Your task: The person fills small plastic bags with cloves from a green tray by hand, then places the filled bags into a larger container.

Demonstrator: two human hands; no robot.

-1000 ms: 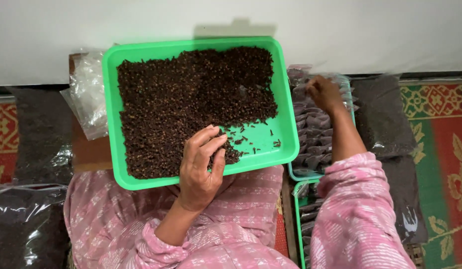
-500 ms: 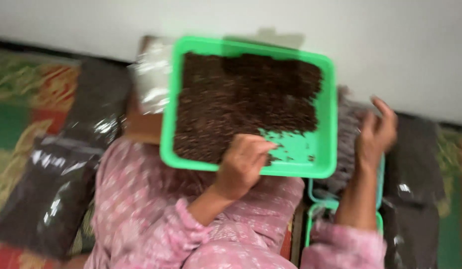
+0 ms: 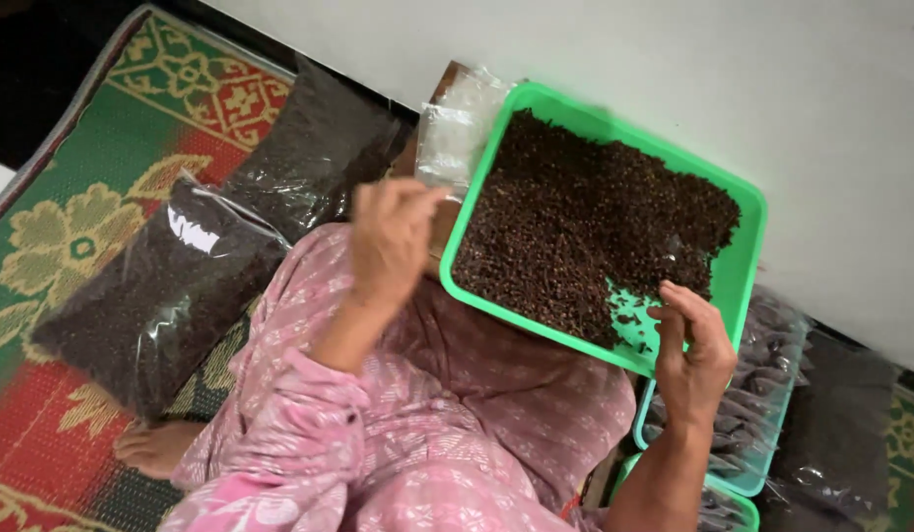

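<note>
A green plastic tray (image 3: 747,212) heaped with dark brown dried cloves (image 3: 575,227) rests on my lap, tilted against the white wall. My left hand (image 3: 390,236) is lifted off the tray at its left edge, fingers drawn together, just below a stack of clear plastic bags (image 3: 455,133). At the tray's near right corner is my right hand (image 3: 691,353), where the green bottom shows bare; its fingers curl around what looks like a small clear bag (image 3: 674,264).
Two large clear sacks of cloves (image 3: 161,296) (image 3: 314,148) lie on a patterned red and green mat (image 3: 72,207) to my left. Teal trays (image 3: 747,483) with several small filled packets stand at my right, beside another dark sack (image 3: 841,433). My foot (image 3: 156,445) shows at lower left.
My left hand left the cloves and rose to the tray's left edge. My right hand came from the packets on the right to the tray's near corner. The view swung left.
</note>
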